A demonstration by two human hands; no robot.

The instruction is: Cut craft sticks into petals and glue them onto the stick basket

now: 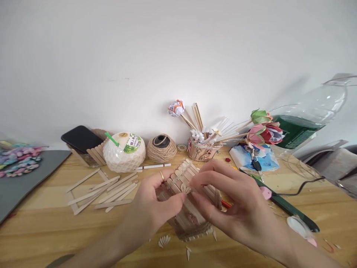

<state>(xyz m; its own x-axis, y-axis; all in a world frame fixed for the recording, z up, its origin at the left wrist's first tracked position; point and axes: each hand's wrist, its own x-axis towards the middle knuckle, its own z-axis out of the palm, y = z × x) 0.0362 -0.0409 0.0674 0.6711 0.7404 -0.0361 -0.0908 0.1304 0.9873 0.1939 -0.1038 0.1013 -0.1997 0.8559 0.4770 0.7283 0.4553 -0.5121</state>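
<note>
A craft-stick holder (195, 210) lies tilted in front of me, with rounded stick ends along its top and twine round its lower edge. My left hand (158, 204) grips it from the left, a gold ring on one finger. Its thumb presses beside a small fan of wooden petals (185, 189) on the holder's face. From the right, my right hand (231, 197) brings thumb and fingertips together at the fan's edge; what they pinch is hidden. Below the holder lie another petal fan (164, 241) and a few loose wooden slivers (187, 253).
Loose craft sticks (114, 193) lie left, before a white coconut (124, 152) and a phone (82, 138). Behind are a twine ball (161, 148) and a decorated pot (202, 150) with paper flowers. A green glue gun (292, 212) and its cord lie right, near a large bottle (301, 128).
</note>
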